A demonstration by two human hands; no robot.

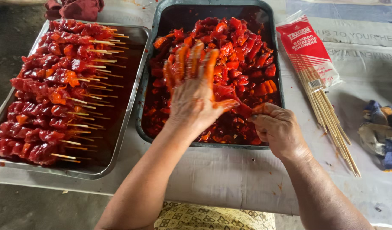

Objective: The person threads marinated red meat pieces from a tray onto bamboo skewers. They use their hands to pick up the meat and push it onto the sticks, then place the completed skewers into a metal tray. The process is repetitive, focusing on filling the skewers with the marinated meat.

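A dark rectangular tray (pixel 277 68) in the middle holds a heap of red marinated meat pieces (pixel 240 55). My left hand (pixel 195 87) hovers over the heap with fingers spread and smeared in sauce, its thumb touching a meat piece. Just to its right, my right hand (pixel 277 130) is closed at the tray's near edge, pinching a meat piece (pixel 243 110) together with what looks like a skewer, mostly hidden in the fist. The two hands meet at that piece.
A metal tray (pixel 119 140) on the left carries several rows of finished meat skewers (pixel 46 93). An opened red pack of bamboo skewers (pixel 317 72) lies right of the dark tray, sticks spilling toward me. A crumpled blue cloth (pixel 381 134) sits far right, a dark red cloth (pixel 76 8) at the back.
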